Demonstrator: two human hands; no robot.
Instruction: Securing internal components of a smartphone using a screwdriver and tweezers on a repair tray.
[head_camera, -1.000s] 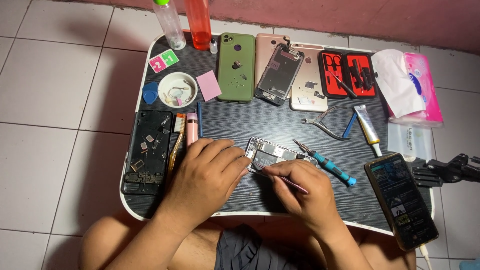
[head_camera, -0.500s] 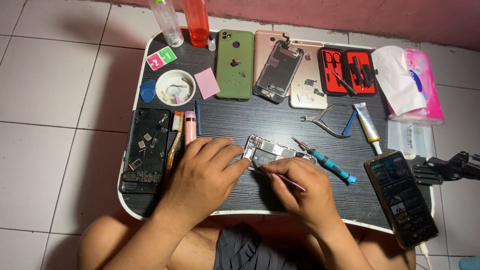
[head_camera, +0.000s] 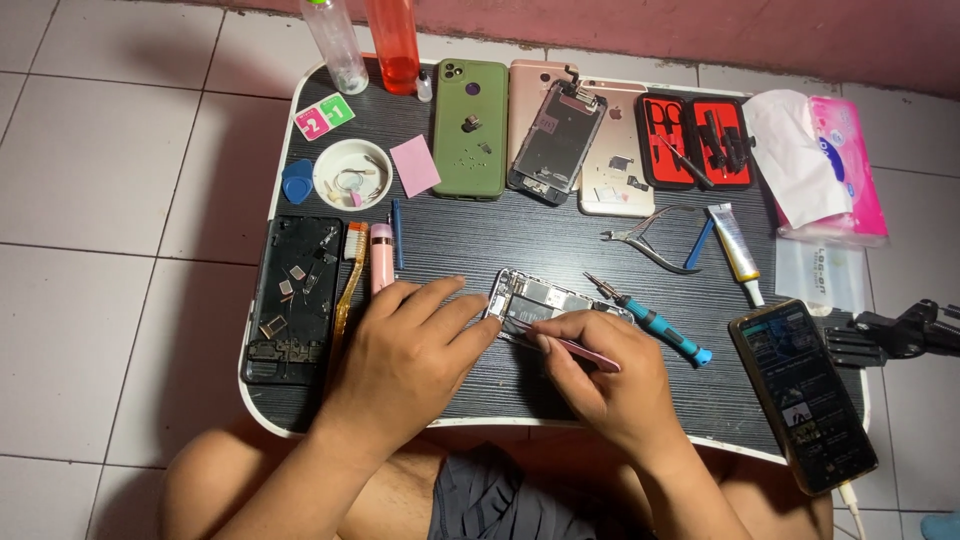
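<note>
An opened phone body with exposed parts lies in the middle of the black lap table. My left hand rests on the table, its fingertips pressing the phone's left edge. My right hand pinches pink tweezers whose tips point into the phone's lower left part. A teal-handled screwdriver lies just right of the phone.
A black phone frame with loose parts, a green-cased phone, a detached screen, a red tool case, pliers, a glue tube, tissues, a small dish, two bottles and a lit phone surround it.
Both hands stay in nearly the same place on the phone. The tweezers have shifted only slightly; the view has drifted a little.
</note>
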